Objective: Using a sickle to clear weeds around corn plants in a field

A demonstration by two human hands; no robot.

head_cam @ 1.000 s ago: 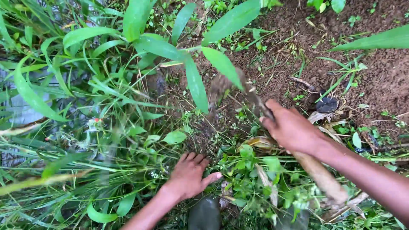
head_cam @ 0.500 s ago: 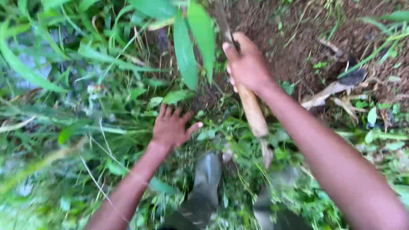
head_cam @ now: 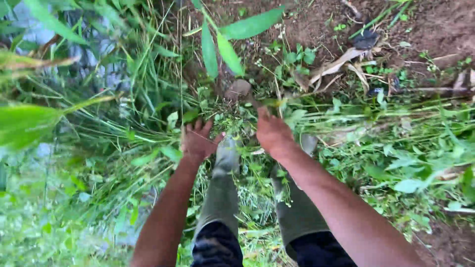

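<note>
— Down low, right hand (head_cam: 273, 136) closed around a tool handle, mostly hidden by the fist; blade (head_cam: 239, 89) dim and blurred among cut stems near brown soil (head_cam: 435, 29).

— And the left?

— Left hand (head_cam: 197, 141) spread wide, fingers splayed, pressed onto flattened grass (head_cam: 143, 133), holding nothing.

— Between them?

— Two green rubber boots (head_cam: 225, 163), toes just beside both hands, dark trousers above.

— Farther out?

— Broad green leaves (head_cam: 232, 39) hanging over the blade, dry husks (head_cam: 336, 64) on bare earth upper right, thick weeds (head_cam: 410, 158) at right, tall grass at left.
</note>
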